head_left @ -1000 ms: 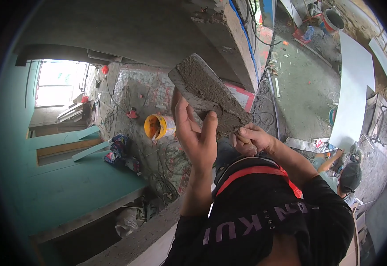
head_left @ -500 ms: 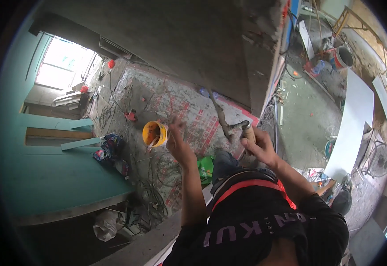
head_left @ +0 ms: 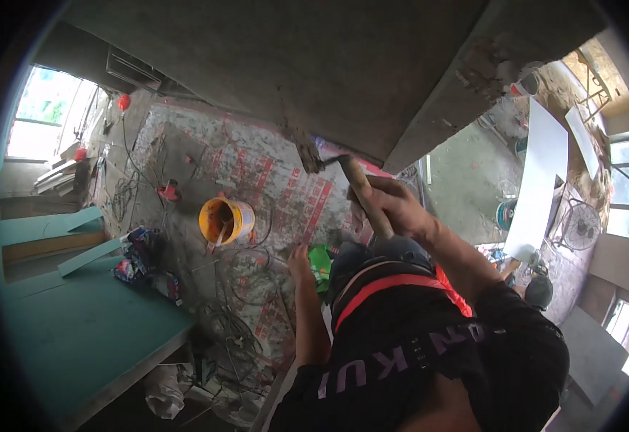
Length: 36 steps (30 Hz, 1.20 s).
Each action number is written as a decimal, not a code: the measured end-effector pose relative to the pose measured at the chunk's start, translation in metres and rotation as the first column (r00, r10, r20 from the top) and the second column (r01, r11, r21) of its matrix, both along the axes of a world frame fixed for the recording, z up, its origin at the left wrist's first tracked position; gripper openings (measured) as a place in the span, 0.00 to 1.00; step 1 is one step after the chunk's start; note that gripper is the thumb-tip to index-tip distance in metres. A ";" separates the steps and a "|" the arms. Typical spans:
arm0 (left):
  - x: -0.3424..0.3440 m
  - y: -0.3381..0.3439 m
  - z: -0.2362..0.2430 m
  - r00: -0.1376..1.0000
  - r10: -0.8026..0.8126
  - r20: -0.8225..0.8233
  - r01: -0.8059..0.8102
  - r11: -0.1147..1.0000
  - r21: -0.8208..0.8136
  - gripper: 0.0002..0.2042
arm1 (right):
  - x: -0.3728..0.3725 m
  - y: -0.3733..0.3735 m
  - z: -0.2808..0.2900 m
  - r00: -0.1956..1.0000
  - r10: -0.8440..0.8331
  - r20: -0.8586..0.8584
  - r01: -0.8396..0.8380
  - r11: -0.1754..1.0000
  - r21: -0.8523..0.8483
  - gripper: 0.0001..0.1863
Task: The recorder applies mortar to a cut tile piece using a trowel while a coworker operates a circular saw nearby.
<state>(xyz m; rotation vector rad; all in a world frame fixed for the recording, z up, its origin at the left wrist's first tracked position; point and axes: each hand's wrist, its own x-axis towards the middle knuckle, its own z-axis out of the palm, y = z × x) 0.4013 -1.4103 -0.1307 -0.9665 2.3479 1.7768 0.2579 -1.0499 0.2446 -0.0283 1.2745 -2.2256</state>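
My right hand (head_left: 390, 205) grips the wooden handle (head_left: 361, 183) of a trowel. Its mortar-smeared blade (head_left: 307, 155) is seen nearly edge-on at the dark cement surface (head_left: 278, 57) above; whether it touches is unclear. Below and to the left, my left hand (head_left: 299, 261) holds nothing, its fingers apart and slightly bent, beside a green bag (head_left: 319, 266) near my legs. A yellow bucket (head_left: 240, 223) with a tool inside stands on the printed floor covering (head_left: 257, 165) to the left.
Cables (head_left: 232, 324) snake over the floor. Teal boards (head_left: 84, 324) and a dark patterned bundle (head_left: 138, 255) lie left. At right are white panels (head_left: 537, 180), a fan (head_left: 577, 223) and a co-worker (head_left: 536, 288) in a dark cap. Windows (head_left: 48, 108) show at both sides.
My left hand has left the trowel and dropped toward my body. The trowel has tipped from flat, mortar upward, to edge-on and moved up to the cement surface in my right hand.
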 end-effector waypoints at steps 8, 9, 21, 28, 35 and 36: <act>-0.086 -0.014 0.050 0.980 0.131 0.152 -0.161 0.965 0.205 0.20 | -0.083 -0.061 -0.002 0.999 0.029 0.024 -0.029 0.999 -0.015 0.25; -0.100 -0.010 0.054 0.980 0.138 0.143 -0.165 0.967 0.195 0.20 | -0.094 -0.061 -0.003 0.997 0.058 -0.041 -0.054 0.995 0.082 0.24; -0.052 -0.063 -0.002 0.809 0.368 0.457 -0.450 0.889 0.081 0.23 | -0.262 -0.148 0.004 0.901 0.315 -0.298 -0.227 0.928 0.295 0.16; -0.045 -0.050 -0.024 0.686 0.280 0.672 -0.016 0.929 -0.371 0.23 | -0.364 -0.247 -0.053 0.894 0.405 -0.193 -0.301 0.860 0.412 0.15; -0.114 -0.052 -0.055 0.754 0.511 0.412 -0.283 0.820 -0.498 0.18 | -0.437 -0.370 -0.107 0.878 0.475 -0.054 -0.378 0.759 0.530 0.19; -0.128 -0.063 -0.060 0.748 0.518 0.414 -0.298 0.820 -0.488 0.18 | -0.451 -0.391 -0.106 0.859 0.512 0.005 -0.426 0.709 0.562 0.20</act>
